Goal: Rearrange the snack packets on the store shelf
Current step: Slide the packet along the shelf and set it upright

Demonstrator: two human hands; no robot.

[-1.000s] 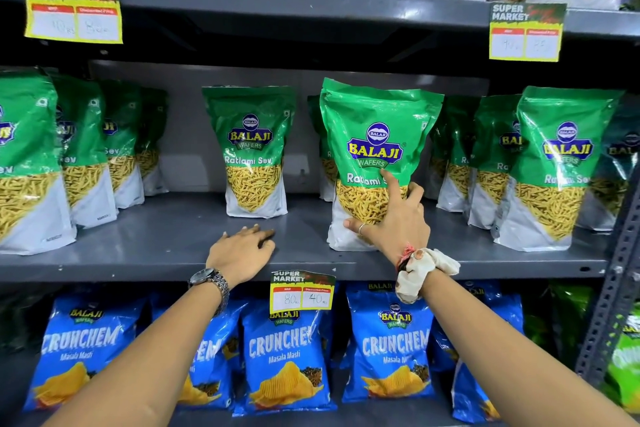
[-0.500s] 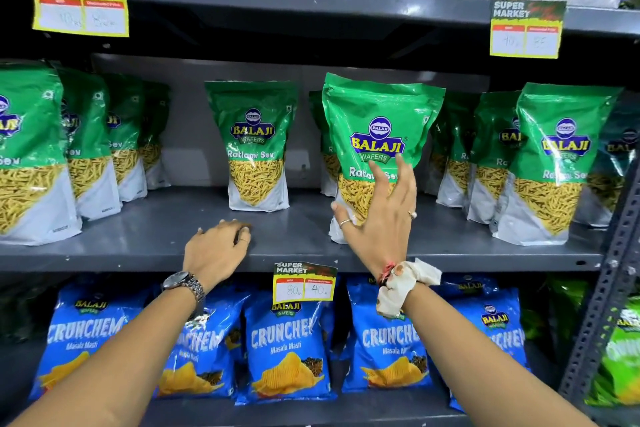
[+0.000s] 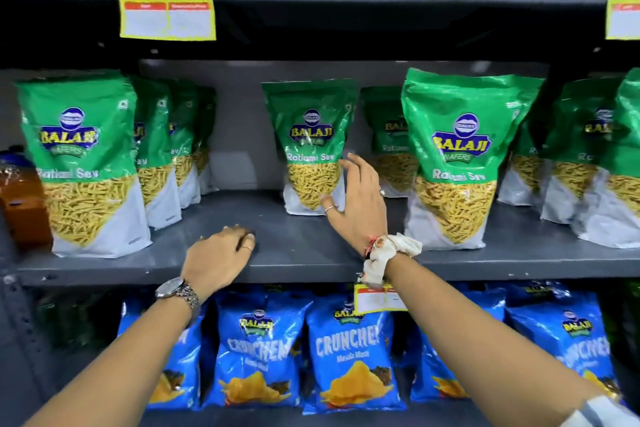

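Observation:
Green Ratlami Sev packets stand upright on the grey middle shelf. A lone packet stands toward the back at centre. My right hand, fingers spread, is at that packet's right edge, holding nothing. A larger-looking front packet stands to the right of my right hand, apart from it. My left hand rests palm down on the shelf's front, fingers curled loosely, with nothing in it. A row of green packets fills the left end.
Blue Crunchem packets line the shelf below. More green packets crowd the right end. Price tags hang from the upper shelf, which carries white packets. An orange-brown item sits at far left. Bare shelf lies between the left row and the centre packet.
My right hand left the front packet and moved left to the lone centre packet. The view shifted left. My left hand stayed on the shelf.

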